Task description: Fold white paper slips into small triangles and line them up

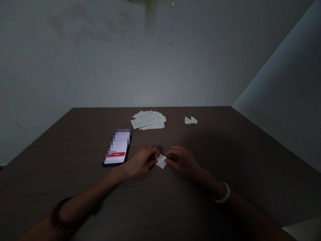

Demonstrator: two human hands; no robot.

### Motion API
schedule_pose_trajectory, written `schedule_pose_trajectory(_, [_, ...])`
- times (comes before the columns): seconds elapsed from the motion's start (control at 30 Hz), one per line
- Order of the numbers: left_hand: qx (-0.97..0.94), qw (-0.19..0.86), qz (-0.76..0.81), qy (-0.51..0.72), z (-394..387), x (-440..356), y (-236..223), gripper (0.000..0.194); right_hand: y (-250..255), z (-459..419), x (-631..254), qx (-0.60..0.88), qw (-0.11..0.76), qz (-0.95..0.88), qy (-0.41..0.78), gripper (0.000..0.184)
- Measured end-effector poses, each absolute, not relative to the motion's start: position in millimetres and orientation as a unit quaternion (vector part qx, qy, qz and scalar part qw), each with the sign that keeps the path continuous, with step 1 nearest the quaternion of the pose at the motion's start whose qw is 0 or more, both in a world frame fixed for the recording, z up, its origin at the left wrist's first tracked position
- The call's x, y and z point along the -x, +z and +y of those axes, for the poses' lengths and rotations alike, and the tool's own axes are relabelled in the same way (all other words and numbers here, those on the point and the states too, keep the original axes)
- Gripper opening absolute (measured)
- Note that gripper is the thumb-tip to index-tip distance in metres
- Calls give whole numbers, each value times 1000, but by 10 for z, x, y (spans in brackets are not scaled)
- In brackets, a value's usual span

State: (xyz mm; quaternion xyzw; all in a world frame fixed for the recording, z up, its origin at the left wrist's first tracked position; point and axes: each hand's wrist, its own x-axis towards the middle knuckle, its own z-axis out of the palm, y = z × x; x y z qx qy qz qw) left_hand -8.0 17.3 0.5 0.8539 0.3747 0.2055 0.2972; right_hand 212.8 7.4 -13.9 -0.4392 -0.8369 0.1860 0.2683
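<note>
A small piece of white printed paper [161, 162], roughly diamond-shaped from here, is held just over the table between my two hands. My left hand [143, 161] pinches its left corner between thumb and fingers. On the opposite side, my right hand [183, 160] grips the right corner the same way. Whether the paper is folded in layers cannot be made out. Beyond my right hand lies a folded white paper bow [191, 121]. A loose stack of printed paper slips [148, 119] sits farther back, past my left hand.
Left of my left hand, a phone [117, 147] lies face up with its screen lit and partly blurred out. The brown wooden table [160, 207] meets a grey wall [150, 67] at its far edge. Another wall surface slopes down on the right.
</note>
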Motion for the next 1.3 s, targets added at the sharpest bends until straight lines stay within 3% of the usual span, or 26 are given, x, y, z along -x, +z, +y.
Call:
schedule_pose_trajectory(0.37, [-892, 262, 317, 188, 198, 121, -39, 7, -169, 117, -2174, 427, 250, -848, 189, 7])
schedule_pose_trajectory(0.6, [-906, 250, 286, 187, 192, 122, -53, 15, -188, 143, -2232, 380, 234, -876, 184, 2])
schedule_pose_trajectory(0.93, [-950, 136, 244, 143, 144, 132, -7, 22, -181, 156, -2305, 337, 210, -903, 166, 9])
schedule_pose_trajectory(1.17, [-976, -36, 190, 102, 99, 167, -99, 19, -206, 181, -2349, 308, 204, -919, 138, 22])
schedule_pose_trajectory(1.3, [-977, -81, 177, 91, 69, 150, -87, 16, -163, 170, -2352, 300, 190, -928, 114, 28])
